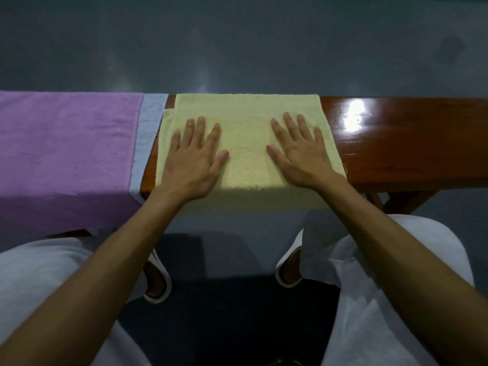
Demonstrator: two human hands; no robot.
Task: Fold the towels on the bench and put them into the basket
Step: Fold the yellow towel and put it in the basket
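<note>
A folded pale yellow towel lies across the middle of the brown wooden bench, its near edge hanging over the front. My left hand lies flat on its left half, fingers straight and spread. My right hand lies flat on its right half in the same way. To the left, a purple towel is draped unfolded over the bench, on top of a light blue towel whose right strip shows. No basket is in view.
The right part of the bench shows bare glossy wood. Beyond the bench is grey floor. Below, my knees in white cloth and my two feet in white slippers stand close to the bench's front edge.
</note>
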